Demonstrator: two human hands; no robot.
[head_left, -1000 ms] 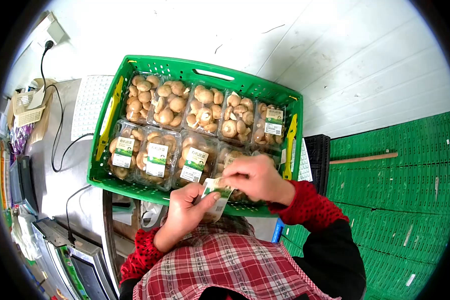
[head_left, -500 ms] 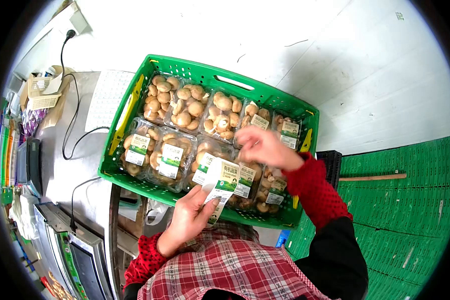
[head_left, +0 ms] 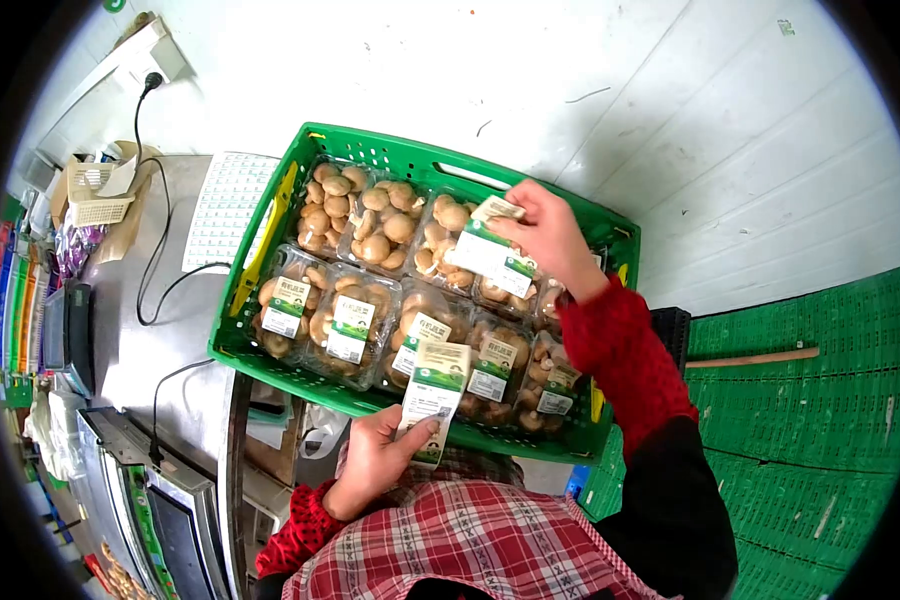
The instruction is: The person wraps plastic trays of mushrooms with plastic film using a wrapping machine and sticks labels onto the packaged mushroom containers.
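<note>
My left hand [head_left: 378, 455] pinches a strip of printed labels [head_left: 436, 395] between thumb and fingers, over the near rim of a green crate [head_left: 345, 402]. Between the fingertips of my right hand [head_left: 545, 235] is a single white, green and beige label [head_left: 485, 250]. That label hangs over the back row of clear packs of mushrooms, partly covering the third pack [head_left: 440, 235] and the one to its right. Labels stick to the front-row packs, such as the leftmost pack [head_left: 288, 305]. The two leftmost back-row packs, including one pack [head_left: 382, 225], show no label. My right hand and sleeve hide the far right packs.
The crate stands by a white wall [head_left: 370, 70]. To the left, a metal table [head_left: 170, 240] holds a printed sheet [head_left: 225, 205], a black cable and a small basket [head_left: 98, 205]. Green crates [head_left: 790, 420] and a wooden stick [head_left: 755, 357] are at right.
My right hand has moved up and back, and a label now shows in its fingers. The strip in my left hand stands more upright. The view has shifted slightly.
</note>
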